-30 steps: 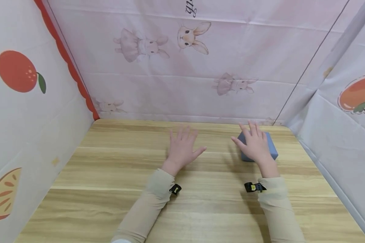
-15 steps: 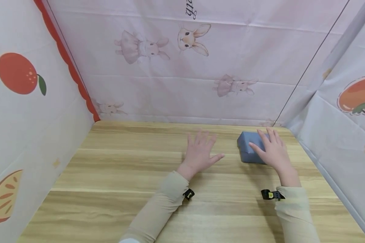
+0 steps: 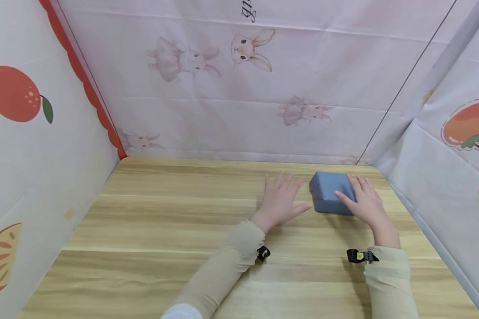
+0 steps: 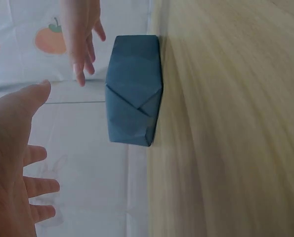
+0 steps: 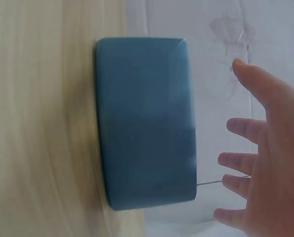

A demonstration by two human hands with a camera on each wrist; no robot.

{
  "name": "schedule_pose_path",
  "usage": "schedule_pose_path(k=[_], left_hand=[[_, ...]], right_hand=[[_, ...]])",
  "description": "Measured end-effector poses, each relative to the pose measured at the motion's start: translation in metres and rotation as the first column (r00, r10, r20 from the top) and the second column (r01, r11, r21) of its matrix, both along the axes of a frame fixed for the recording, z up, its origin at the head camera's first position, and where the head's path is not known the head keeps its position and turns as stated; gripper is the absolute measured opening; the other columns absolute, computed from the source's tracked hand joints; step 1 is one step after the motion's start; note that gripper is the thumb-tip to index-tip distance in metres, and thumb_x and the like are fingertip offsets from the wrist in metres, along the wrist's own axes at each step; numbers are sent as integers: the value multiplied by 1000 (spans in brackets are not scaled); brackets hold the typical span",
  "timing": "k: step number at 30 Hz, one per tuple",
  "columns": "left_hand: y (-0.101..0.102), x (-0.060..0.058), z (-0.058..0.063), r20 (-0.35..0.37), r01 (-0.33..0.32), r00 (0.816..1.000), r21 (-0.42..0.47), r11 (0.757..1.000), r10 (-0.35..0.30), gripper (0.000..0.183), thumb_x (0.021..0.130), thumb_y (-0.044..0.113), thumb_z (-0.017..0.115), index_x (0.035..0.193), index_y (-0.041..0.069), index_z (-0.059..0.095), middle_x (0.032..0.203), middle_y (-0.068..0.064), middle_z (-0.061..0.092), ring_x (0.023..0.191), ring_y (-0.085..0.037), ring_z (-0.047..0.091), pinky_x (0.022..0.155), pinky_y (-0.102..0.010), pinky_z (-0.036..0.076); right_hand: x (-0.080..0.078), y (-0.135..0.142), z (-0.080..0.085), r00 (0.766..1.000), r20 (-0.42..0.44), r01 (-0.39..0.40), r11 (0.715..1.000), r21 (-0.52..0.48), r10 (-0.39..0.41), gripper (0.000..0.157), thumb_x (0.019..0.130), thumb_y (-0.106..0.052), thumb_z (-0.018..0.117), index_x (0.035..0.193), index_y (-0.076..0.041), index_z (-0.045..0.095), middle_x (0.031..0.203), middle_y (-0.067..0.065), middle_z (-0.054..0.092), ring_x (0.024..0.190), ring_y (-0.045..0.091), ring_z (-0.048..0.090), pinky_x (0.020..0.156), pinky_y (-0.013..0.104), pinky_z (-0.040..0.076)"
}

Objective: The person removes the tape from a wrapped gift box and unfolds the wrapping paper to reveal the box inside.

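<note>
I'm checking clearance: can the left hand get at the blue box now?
Probably yes: the left hand is open beside the blue box, nothing shows between them, and the right hand is by the opposite end.

Soft shadows on bright tabletop [image 3: 143,230]; dimmer, hazy wrist views.

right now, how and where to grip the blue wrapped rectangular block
Probably by its short ends: left hand from the left, on the folded end face; right hand from the right. The block lies flat on the wood-grain table, its length running sideways, so its ends suit opposing palms; the right end is hidden.
</note>
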State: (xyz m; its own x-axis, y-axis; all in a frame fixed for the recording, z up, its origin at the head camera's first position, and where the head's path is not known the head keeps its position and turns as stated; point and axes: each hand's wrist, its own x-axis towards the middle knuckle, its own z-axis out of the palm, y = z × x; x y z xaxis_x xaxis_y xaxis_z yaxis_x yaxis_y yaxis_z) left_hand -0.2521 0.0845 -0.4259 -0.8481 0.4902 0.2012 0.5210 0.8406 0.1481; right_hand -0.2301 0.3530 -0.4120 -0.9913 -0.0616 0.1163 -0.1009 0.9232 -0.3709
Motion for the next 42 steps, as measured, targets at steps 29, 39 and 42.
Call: schedule_pose_path(k=[29, 39, 42], left_hand=[[67, -18, -22, 87, 156, 987, -266, 951, -138, 79, 91, 71, 40, 156, 41, 7, 164, 16, 5, 154, -17, 6, 116, -58, 26], [64, -16, -18, 93, 157, 986, -297, 942, -135, 77, 92, 69, 43, 156, 40, 11, 163, 19, 9, 154, -17, 7, 115, -58, 29], [61, -15, -17, 95, 156, 986, -285, 946, -134, 77, 92, 69, 44, 155, 40, 13, 163, 19, 12, 153, -18, 11, 115, -58, 29]], right_hand=[[-9, 10, -18, 993, 121, -17, 998, 59, 9, 93, 86, -48, 70, 152, 0, 24, 152, 39, 17, 135, 62, 22, 106, 71, 27], [-4, 1, -14, 994, 110, -15, 998, 65, 8, 89, 84, -37, 74, 150, 2, 29, 151, 39, 20, 135, 60, 25, 105, 70, 29], [-3, -3, -13, 994, 110, -16, 997, 77, 8, 88, 85, -37, 74, 150, 2, 30, 150, 40, 21, 134, 60, 26, 104, 70, 30]])
